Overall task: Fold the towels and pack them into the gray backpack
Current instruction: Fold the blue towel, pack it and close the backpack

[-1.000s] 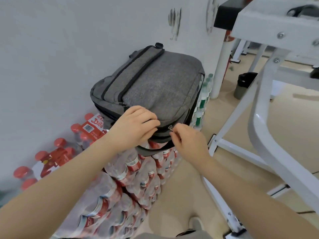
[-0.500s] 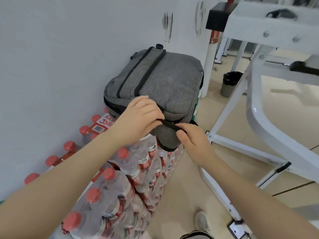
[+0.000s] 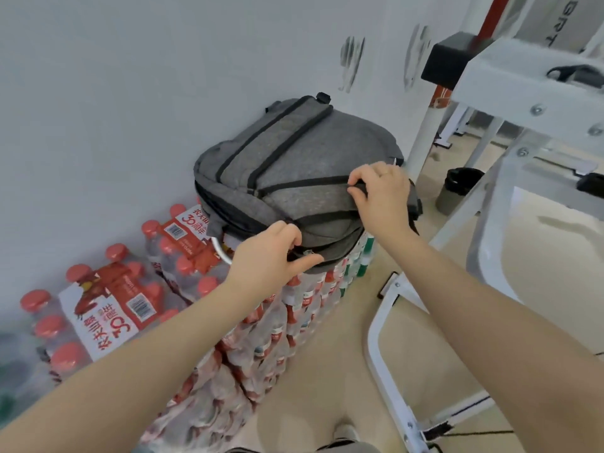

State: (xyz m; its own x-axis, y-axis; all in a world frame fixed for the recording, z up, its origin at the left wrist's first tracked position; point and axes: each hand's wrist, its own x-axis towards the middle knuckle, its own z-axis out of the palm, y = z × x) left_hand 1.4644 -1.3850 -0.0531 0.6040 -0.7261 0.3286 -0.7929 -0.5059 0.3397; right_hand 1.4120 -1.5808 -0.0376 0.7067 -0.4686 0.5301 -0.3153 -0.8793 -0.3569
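The gray backpack (image 3: 294,161) lies flat on top of a tall stack of shrink-wrapped water bottles (image 3: 281,322), against the white wall. My left hand (image 3: 271,253) grips the backpack's near edge by the black zipper seam. My right hand (image 3: 379,194) pinches the black-trimmed edge of the front flap farther back and to the right. The flap looks partly lifted along its zipper line. No towels are visible; the inside of the bag is hidden.
Lower packs of red-capped bottles (image 3: 108,299) sit left of the stack by the wall. A white metal frame (image 3: 490,207) stands close on the right, its base bar (image 3: 385,351) on the floor. A dark bin (image 3: 457,188) stands beyond it. My shoe (image 3: 346,433) shows below.
My right hand moved up and back along the flap's edge, away from my left hand. The left hand stays at the near edge. The camera view shifted left and down.
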